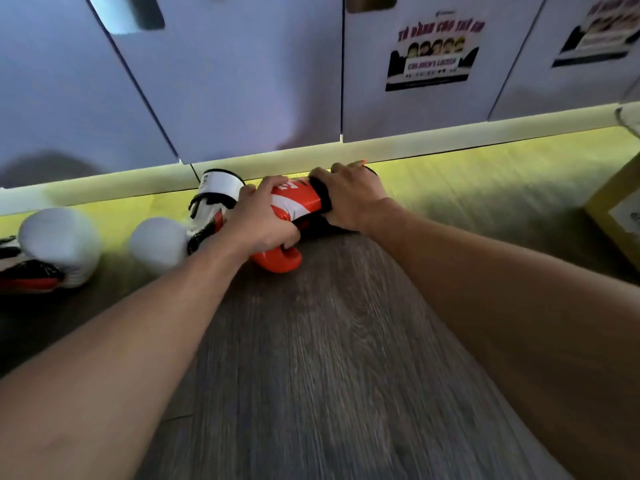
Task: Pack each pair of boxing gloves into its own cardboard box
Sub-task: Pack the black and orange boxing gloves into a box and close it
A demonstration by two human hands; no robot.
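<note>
An orange and white boxing glove (294, 204) lies on the wooden floor close to the lockers' plinth. My left hand (263, 220) grips its padded middle, fingers curled round it. My right hand (349, 199) grips its black cuff end. Just left of it a white glove (214, 199) with black straps lies with its white cuff turned up. Farther left, another white glove (60, 245) rests on the floor. A cardboard box (616, 209) shows partly at the right edge. The picture is blurred by motion.
A row of pale locker doors (235, 81) stands right behind the gloves, one carrying a printed sticker (434, 51). A light plinth (450, 136) runs along their base. Grey wooden floor (329, 341) stretches between my arms toward me.
</note>
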